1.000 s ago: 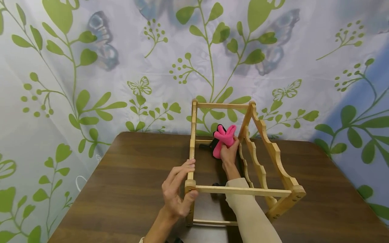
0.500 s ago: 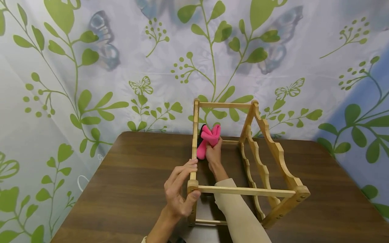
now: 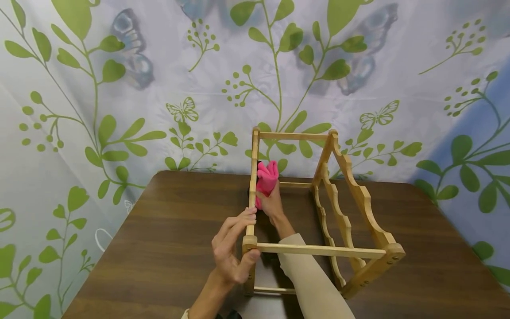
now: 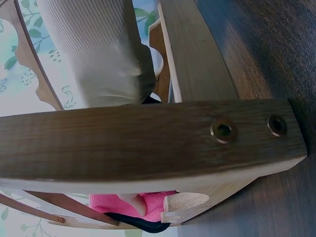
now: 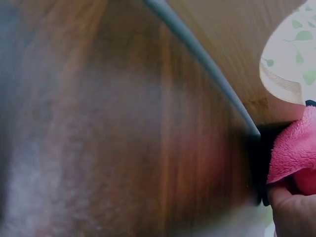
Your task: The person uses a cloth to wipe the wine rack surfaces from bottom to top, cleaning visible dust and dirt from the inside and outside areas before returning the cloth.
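A light wooden rack point(image 3: 318, 250) with wavy side rails stands on the table. My left hand point(image 3: 235, 248) grips its near left corner, fingers over the left top rail and thumb by the front crossbar. Reaching inside the frame, my right hand point(image 3: 272, 206) holds a folded pink fleecy cloth point(image 3: 268, 177) at the far part of the left side. In the right wrist view, a black part point(image 5: 261, 163) borders the cloth, and the thumb pinches the cloth's lower edge. The left wrist view shows a dark wooden bar point(image 4: 123, 143) with two bolts, partly hiding the cloth behind it.
The brown wood-grain table point(image 3: 179, 239) extends around the rack. Close behind it hangs a leaf-and-butterfly patterned curtain point(image 3: 215, 146). A white cord loop point(image 3: 103, 239) shows beyond the table's left edge. The right sleeve point(image 3: 311, 279) passes under the front crossbar.
My right hand has moved left inside the rack with the pink cloth, from the middle to the left rail. The left hand keeps its grip on the corner.
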`<state>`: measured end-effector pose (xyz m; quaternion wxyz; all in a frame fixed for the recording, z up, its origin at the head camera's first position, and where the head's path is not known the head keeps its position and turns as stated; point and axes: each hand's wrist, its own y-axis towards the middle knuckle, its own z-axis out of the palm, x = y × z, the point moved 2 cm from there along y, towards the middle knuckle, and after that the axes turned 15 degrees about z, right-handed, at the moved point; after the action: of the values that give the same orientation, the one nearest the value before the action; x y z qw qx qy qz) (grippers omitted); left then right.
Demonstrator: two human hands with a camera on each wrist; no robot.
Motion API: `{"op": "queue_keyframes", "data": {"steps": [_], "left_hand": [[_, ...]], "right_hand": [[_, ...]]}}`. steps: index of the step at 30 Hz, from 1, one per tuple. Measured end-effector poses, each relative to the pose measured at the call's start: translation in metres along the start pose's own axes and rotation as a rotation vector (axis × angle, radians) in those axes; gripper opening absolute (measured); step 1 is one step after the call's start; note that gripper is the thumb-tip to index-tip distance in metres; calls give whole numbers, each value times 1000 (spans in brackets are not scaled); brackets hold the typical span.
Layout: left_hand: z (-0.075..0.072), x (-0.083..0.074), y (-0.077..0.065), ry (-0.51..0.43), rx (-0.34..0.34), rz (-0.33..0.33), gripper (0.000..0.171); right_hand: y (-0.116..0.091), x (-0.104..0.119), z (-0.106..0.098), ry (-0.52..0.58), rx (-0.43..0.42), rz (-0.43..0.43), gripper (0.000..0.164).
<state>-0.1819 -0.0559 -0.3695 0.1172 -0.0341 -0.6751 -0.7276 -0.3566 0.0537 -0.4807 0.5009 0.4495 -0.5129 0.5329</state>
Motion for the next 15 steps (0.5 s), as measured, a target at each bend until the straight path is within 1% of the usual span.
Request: {"op": "queue_keyframes", "data": {"steps": [4,6,9,12,15], "left_hand": [[0,0,1,7,-7,3,46],[0,0,1,9,-9,5,46],[0,0,1,9,-9,5,46],[0,0,0,10,-5,6,45],[0,0,0,16,-4,3,45]], "right_hand": [[1,1,-1,-17,-32,-3,65],[1,0,-3,-60,-66,-4,66],[1,-1,-8,-157,-151,-1,68],[2,-3,-17,-255,-264,11,66],[2,-3,-28,-285,-371,32,61]]}}
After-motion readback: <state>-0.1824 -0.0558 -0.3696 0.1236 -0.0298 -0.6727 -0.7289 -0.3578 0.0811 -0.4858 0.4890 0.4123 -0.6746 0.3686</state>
